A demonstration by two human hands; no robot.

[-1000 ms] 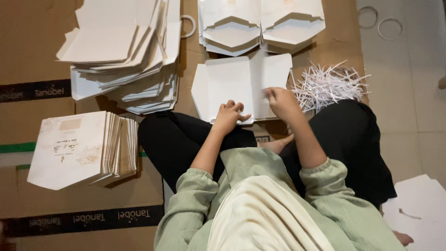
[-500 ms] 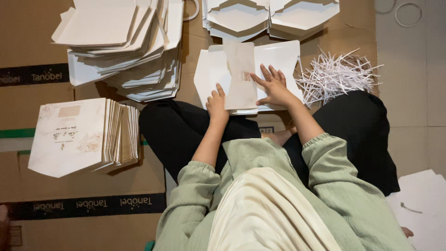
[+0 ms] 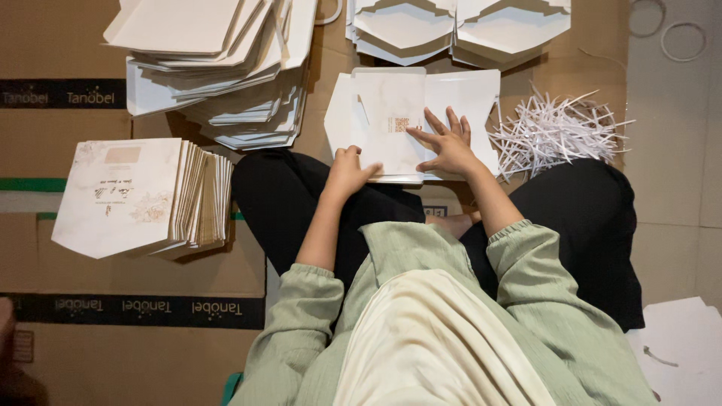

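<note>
Hands, two, press one white envelope blank (image 3: pixel 391 113): left hand (image 3: pixel 347 171) curled at its edge, right hand (image 3: pixel 448 144) spread flat.

Bare cardboard floor (image 3: pixel 45 158) lies open at the left edge and lower left of the frame. The stacked envelopes (image 3: pixel 143 195) block the middle left, a heap of flat sheets (image 3: pixel 218 68) the upper left, shredded paper strips (image 3: pixel 556 131) the right, and folded cutouts (image 3: pixel 459 30) the top.

Home floor workspace, flattened cardboard boxes (image 3: pixel 90 150) on tiles, stacks of paper envelopes (image 3: pixel 143 195), paper shreds (image 3: pixel 556 131)
</note>
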